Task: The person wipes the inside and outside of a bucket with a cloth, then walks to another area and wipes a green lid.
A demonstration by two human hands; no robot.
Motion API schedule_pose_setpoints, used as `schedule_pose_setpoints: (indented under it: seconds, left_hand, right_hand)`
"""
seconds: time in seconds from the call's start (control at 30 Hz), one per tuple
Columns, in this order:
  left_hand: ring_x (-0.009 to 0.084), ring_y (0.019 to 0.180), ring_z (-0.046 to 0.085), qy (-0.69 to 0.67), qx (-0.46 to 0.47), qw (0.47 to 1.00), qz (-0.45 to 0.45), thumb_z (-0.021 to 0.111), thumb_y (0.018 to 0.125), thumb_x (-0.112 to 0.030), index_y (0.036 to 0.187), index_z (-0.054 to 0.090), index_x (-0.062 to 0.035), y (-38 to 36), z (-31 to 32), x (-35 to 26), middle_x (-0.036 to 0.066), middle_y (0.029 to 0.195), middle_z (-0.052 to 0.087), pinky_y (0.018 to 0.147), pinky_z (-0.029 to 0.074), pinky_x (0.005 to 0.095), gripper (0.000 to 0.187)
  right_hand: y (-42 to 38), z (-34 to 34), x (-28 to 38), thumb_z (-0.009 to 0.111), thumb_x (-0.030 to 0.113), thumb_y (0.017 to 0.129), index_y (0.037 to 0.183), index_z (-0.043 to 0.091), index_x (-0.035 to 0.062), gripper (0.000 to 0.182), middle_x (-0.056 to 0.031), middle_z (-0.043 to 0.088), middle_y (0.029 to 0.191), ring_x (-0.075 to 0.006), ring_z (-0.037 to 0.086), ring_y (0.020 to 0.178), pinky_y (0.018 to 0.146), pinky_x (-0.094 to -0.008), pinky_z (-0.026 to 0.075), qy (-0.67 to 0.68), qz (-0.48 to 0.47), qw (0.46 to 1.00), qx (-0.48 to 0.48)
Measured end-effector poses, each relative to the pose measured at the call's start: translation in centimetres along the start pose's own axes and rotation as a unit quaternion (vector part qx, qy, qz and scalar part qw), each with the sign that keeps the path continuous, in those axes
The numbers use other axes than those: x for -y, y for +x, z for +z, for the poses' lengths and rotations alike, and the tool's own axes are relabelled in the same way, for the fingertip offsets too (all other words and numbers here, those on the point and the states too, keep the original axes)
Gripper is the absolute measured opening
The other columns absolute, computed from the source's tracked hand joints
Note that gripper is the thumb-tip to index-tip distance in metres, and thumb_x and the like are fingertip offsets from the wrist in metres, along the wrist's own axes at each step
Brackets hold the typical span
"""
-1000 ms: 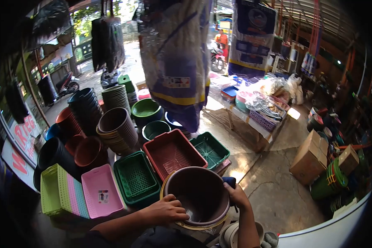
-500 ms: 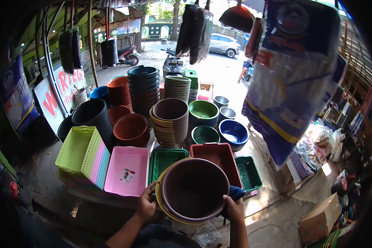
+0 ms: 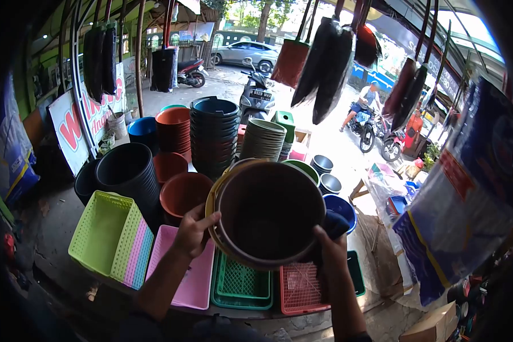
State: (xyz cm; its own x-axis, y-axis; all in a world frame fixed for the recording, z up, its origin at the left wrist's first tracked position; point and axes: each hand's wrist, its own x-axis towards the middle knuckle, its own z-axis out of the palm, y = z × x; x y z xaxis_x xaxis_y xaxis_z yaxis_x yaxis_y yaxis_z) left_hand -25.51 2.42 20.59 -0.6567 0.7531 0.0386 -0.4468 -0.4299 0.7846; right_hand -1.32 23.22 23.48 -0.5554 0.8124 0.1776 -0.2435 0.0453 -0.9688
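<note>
Both my hands hold up a dark brown plastic bucket [image 3: 271, 214], tilted so its open mouth faces me. A yellow rim [image 3: 213, 208] shows behind its left side, as if another bucket were nested outside it. My left hand [image 3: 194, 231] is closed on the left edge, thumb at the rim. On the right edge, my right hand [image 3: 332, 251] grips the bucket along with a dark blue cloth [image 3: 337, 224]. Below the bucket lie a green basket [image 3: 242, 285] and a red basket [image 3: 305, 288].
Stacked black buckets [image 3: 125, 171], blue-black tubs [image 3: 214, 134] and brown tubs [image 3: 182, 194] stand beyond. Lime baskets [image 3: 100, 233] and a pink basket [image 3: 191, 285] sit at left. Wrapped goods [image 3: 325, 62] and a large plastic-wrapped pack [image 3: 461, 199] hang overhead. A rider sits on a motorbike [image 3: 363, 122].
My hands have raised the bucket and moved it forward, over the stacks behind the baskets. The view has shifted, bringing the motorbike rider and more of the street into sight.
</note>
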Motion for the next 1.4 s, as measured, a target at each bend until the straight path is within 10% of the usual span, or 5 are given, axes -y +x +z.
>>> schedule_pose_setpoints:
  seconds: [0.63,1.27,1.4]
  left_hand:
    - [0.0113,0.075,0.064,0.071,0.066,0.994,-0.046,0.064,0.094,-0.009,0.104,0.064,-0.0049,29.8,-8.4,0.6,0.0,0.086,0.065,0.072,0.054,0.0279,0.01]
    - [0.0133,0.08,0.065,0.225,-0.01,0.969,-0.107,0.07,0.09,-0.008,0.12,0.059,0.0025,32.1,-15.0,10.2,0.004,0.093,0.065,0.069,0.056,0.0294,0.034]
    - [0.0137,0.085,0.064,0.247,-0.006,0.961,-0.122,0.072,0.089,-0.01,0.122,0.058,0.0036,32.2,-15.1,10.3,0.006,0.096,0.066,0.074,0.055,0.0293,0.038]
  right_hand:
    - [26.7,4.0,-9.8,0.077,0.02,0.084,0.103,0.063,0.003,0.029,-0.0053,0.067,0.091,-0.0141,0.064,0.08,0.075,-0.0305,0.052,-0.232,-0.02,0.972,0.015]
    - [28.5,1.8,-21.9,0.082,0.029,0.077,0.112,0.062,-0.0004,0.05,-0.016,0.07,0.103,-0.0278,0.068,0.096,0.087,-0.0368,0.05,-0.376,0.074,0.923,-0.008]
    - [28.6,1.5,-23.1,0.081,0.023,0.081,0.106,0.064,0.0017,0.038,-0.0075,0.069,0.096,-0.0173,0.065,0.088,0.083,-0.0329,0.051,-0.398,0.063,0.915,-0.033]
